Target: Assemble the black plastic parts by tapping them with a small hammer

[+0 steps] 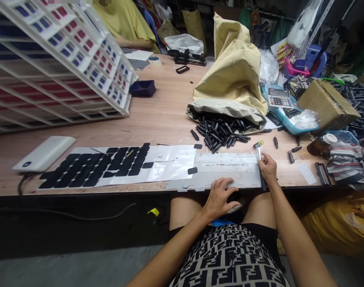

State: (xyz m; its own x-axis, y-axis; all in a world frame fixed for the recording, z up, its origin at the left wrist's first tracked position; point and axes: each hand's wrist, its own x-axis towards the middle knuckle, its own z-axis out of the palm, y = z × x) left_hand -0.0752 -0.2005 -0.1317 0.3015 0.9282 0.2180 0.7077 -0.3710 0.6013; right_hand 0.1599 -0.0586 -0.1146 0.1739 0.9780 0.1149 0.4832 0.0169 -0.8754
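My right hand (268, 167) is closed around the handle of a small hammer (259, 149) with a yellow-green face on its head. The hammer lies along the right end of a grey plate (226, 180), its black grip reaching the table's front edge. My left hand (219, 197) is open, fingers apart, at the plate's front edge, holding nothing. Left of the plate, a white backing sheet (167, 159) carries rows of black rounded stickers (80, 167). Behind the plate, black tapered plastic parts (216, 133) spill from a beige sack (229, 71).
A white lattice crate (104, 75) stands tilted at left, behind a white power bank (44, 153) with a cable. To the right are a calculator (279, 97), cardboard box (328, 103), brown jar (321, 145) and striped cloth (346, 163). A person in yellow (128, 20) sits across the table.
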